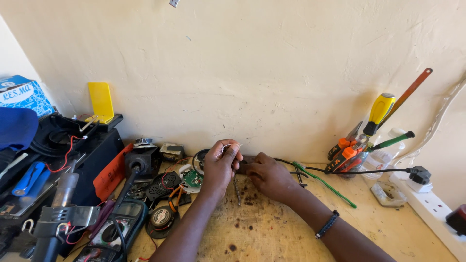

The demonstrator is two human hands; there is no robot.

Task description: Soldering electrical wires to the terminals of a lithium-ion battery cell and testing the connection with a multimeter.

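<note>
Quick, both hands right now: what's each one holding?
Left hand: closed, pinching a thin white wire.
Right hand: knuckles up on the bench; grip cannot be told.

Over on the left sits a blue cardboard box (pixel 22 94), with a yellow plastic piece (pixel 101 102) standing upright against the cream wall (pixel 272 63). Below it, a black casing (pixel 82 145) trails a red wire (pixel 65 155). A multimeter (pixel 116 223) lies at the near left edge, a small green circuit board (pixel 192 178) just beyond. Far right, a clear container (pixel 378 155) holds a yellow-handled screwdriver (pixel 380 111) and orange-handled pliers (pixel 345 145). A white power strip (pixel 432 208) runs along the worn wooden bench (pixel 272 228).
</note>
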